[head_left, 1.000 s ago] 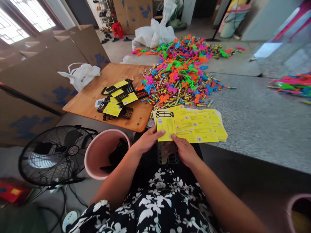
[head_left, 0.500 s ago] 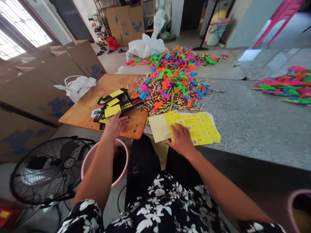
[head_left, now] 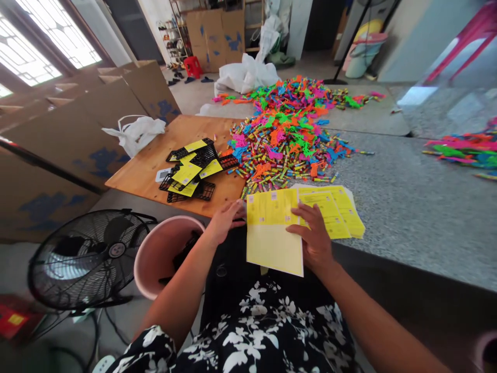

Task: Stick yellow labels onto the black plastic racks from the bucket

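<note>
- Although the left hand [head_left: 223, 225] reaches the left edge of the oblong yellow-and-cream paper sheet [head_left: 273, 246], its fingertips blur there; I cannot tell whether this grip is closed on the paper or merely beside it. From it, the sheet lies toward 3 o'clock.
- Over the near edge of the grey speckled stone desk [head_left: 404, 217] and the person's lap, the sheet has its long axis roughly from 12 to 6 o'clock, printed yellow end at 12, plain cream end at 6.
- The right hand [head_left: 317, 242] has its grip clamped on the sheet's right edge, the sheet extending from it toward 9 o'clock; of the two, it has the surer hold.
- Hard to make out, toward 10 o'clock from the left hand: black plastic grid trays [head_left: 209, 152], overlapping under yellow cards, too jumbled to count.
- The sheet's print is too small to read, and its underside is hidden.
- Toward 2 o'clock from the right hand, the flat stack of yellow printed sheets [head_left: 344, 210] is partly covered.
</note>
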Demonstrator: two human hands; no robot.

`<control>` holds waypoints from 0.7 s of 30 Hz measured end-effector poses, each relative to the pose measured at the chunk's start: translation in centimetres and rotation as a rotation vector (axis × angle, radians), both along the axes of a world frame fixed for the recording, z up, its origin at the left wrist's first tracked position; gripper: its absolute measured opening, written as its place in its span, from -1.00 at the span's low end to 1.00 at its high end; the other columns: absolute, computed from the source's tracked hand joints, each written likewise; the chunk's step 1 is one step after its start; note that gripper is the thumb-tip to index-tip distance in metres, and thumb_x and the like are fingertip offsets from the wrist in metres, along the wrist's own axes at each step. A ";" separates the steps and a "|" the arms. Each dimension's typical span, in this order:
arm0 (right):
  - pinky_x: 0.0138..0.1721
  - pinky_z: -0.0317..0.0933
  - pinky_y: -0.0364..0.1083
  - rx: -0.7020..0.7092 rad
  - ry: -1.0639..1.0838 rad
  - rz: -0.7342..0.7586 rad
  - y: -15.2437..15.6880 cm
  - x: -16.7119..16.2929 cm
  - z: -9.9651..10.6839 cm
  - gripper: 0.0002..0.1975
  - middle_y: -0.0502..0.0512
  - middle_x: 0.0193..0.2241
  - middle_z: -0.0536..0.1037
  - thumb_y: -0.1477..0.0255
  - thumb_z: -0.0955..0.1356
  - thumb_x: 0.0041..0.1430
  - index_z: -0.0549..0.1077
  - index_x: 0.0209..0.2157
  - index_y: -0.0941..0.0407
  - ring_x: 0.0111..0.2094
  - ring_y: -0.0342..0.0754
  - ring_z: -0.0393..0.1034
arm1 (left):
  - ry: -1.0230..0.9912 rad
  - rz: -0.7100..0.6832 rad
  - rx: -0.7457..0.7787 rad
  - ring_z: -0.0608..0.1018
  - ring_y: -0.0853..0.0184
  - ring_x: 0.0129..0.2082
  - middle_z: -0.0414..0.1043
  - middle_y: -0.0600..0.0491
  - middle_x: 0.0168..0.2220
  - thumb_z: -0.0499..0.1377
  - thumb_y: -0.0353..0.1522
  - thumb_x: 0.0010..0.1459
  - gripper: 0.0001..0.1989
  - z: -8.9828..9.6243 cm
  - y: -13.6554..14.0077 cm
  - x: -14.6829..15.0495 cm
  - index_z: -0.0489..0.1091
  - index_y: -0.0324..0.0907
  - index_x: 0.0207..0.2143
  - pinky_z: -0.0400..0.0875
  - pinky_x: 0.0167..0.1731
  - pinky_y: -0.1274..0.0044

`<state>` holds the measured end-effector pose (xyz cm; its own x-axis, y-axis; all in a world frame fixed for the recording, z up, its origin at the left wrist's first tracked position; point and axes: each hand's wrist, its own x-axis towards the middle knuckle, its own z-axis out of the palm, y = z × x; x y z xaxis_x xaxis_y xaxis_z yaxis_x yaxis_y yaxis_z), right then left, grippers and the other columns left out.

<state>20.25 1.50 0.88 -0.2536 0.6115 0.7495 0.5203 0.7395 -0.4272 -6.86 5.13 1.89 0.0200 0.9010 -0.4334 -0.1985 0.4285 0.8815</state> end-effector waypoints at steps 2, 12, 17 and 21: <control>0.34 0.09 0.36 -0.013 0.079 0.001 -0.6 0.2 0.5 -0.81 0.04 0.21 0.42 0.54 0.41 0.28 0.53 -0.13 -0.04 0.30 0.17 0.26 | -0.155 -0.185 -0.096 0.64 0.15 -0.13 0.60 -0.17 -0.07 0.39 0.00 0.05 -0.43 0.7 -0.6 0.3 0.51 -0.21 -0.04 0.56 -0.17 0.38; 0.22 0.30 0.27 -0.079 0.048 -0.155 -0.9 0.9 1.9 -0.71 0.13 0.12 0.51 0.59 0.27 0.34 0.57 -0.10 0.00 0.21 0.13 0.38 | -0.186 -0.202 -0.037 0.67 0.23 -0.34 0.67 -0.10 -0.22 0.53 -0.20 -0.14 -0.50 2.1 -2.3 1.7 0.60 -0.27 -0.16 0.54 -0.22 0.43; 0.26 0.25 0.27 -0.121 -0.073 -0.057 -1.2 -2.7 3.7 -0.65 0.24 0.15 0.47 0.37 0.40 0.34 0.43 0.12 0.03 0.20 0.17 0.36 | -0.103 -0.252 -0.079 0.57 0.32 -0.53 0.60 0.00 -0.43 0.48 -0.04 -0.08 -0.52 2.6 -2.1 3.4 0.58 -0.25 -0.30 0.43 -0.47 0.51; 0.28 0.19 0.29 -0.082 -0.145 -0.091 -0.7 -4.4 2.5 -0.66 0.27 0.14 0.46 0.30 0.41 0.34 0.42 0.10 0.06 0.20 0.19 0.34 | -0.178 -0.305 0.002 0.53 0.32 -0.52 0.48 0.02 -0.54 0.28 0.16 0.09 -0.40 2.4 -2.5 4.6 0.52 -0.25 -0.43 0.41 -0.45 0.50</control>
<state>15.82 0.82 3.41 -0.2966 0.6939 0.6561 0.6437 0.6528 -0.3994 -2.25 2.64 4.34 0.3636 0.8427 -0.3971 -0.2122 0.4900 0.8455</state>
